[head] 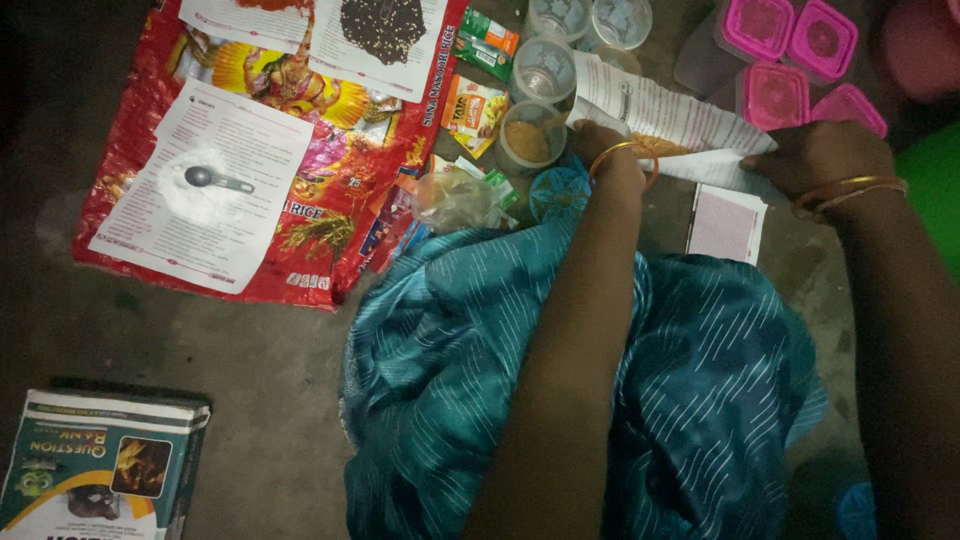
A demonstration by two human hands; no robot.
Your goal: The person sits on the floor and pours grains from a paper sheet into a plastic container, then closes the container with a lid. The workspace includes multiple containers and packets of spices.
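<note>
From the head camera I see my left hand gripping the near edge of a printed white paper sheet that is bent into a trough, its fingers curled tight around the paper. My right hand pinches the same sheet at its far corner, fingers closed on it. A heap of yellow-brown powder lies in the fold, and the sheet's lower end sits just over a small clear plastic cup holding tan powder.

Around this cup, more empty clear plastic cups stand close together, and small coloured foil sachets crowd its left side. A crumpled clear plastic bag and a round blue lid lie just beside my left wrist. Pink-lidded square plastic containers stand beyond the sheet. To the left, a red printed sack is spread on the floor, bearing a paper with white powder and a grey metal measuring spoon.
</note>
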